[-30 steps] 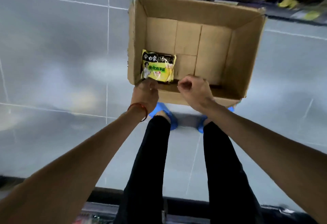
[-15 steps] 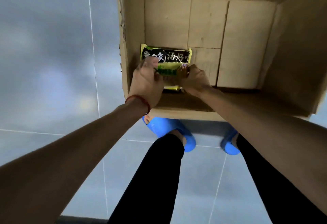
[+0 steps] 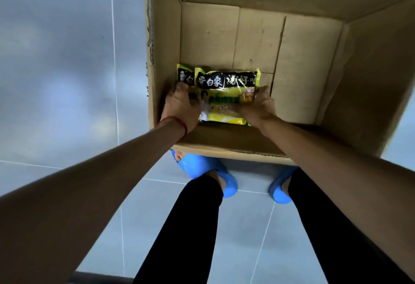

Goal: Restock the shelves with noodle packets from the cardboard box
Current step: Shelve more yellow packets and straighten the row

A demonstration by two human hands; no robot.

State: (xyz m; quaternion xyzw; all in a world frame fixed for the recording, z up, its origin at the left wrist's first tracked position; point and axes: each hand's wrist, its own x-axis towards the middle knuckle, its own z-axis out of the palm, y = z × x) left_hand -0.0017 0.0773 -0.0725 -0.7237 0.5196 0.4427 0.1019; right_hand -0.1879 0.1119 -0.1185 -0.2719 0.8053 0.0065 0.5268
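Holding two noodle packets (image 3: 225,85) in the cardboard box (image 3: 162,36) are left hand (image 3: 179,107) and right hand (image 3: 258,106).

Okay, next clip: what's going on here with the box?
A person leans over an open cardboard box standing on the tiled floor. The left hand and right hand grip opposite edges of a yellow-green noodle packet down near the box's bottom. A second packet peeks out behind it on the left. No shelf is in view.
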